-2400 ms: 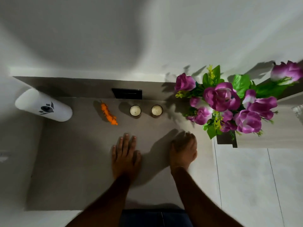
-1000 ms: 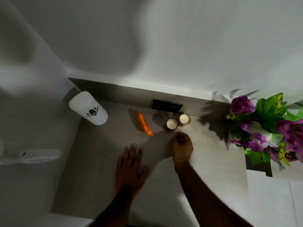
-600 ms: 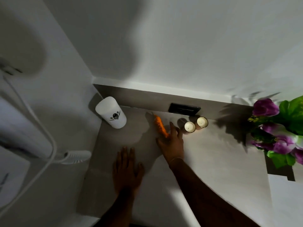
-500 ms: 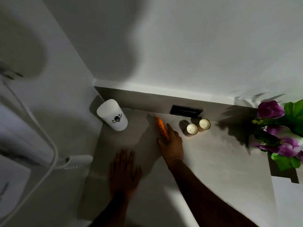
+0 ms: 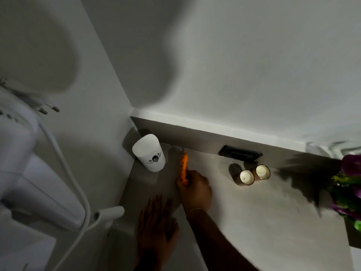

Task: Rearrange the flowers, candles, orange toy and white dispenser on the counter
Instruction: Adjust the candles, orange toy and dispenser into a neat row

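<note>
the right hand [image 5: 195, 189] grips the near end of the orange toy [image 5: 184, 169] on the counter [image 5: 254, 212], just right of the white dispenser [image 5: 149, 157] in the corner, while the left hand [image 5: 156, 227] lies flat, fingers spread, two candles [image 5: 254, 174] and flowers [image 5: 349, 184] farther right.

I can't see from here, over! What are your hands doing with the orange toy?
Right hand gripping orange toy beside white dispenser. Left hand flat on counter. Nothing blocking; candles apart.

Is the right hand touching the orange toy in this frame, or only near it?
Touching. The head view shows the right hand closed around the near end of the orange toy; its far end sticks out toward the white dispenser, with no gap visible at the grip.
</note>
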